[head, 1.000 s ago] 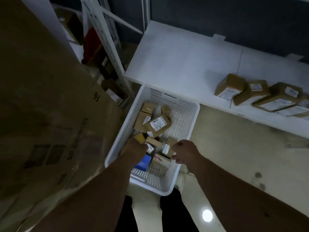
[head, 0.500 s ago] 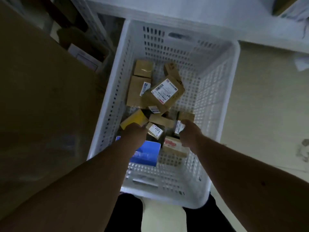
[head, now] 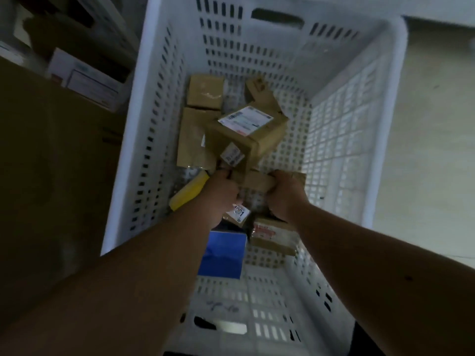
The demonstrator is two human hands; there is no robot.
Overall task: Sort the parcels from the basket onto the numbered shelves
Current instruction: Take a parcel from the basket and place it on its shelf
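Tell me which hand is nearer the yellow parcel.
Left. The left hand lies right beside the yellow parcel; the right hand is farther right, across a brown box.

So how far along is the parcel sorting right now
Nothing visibly shelved in this view. In hand: left hand and right hand grip a small brown box inside the white basket. Left: the labelled box, blue box, yellow parcel and several more.
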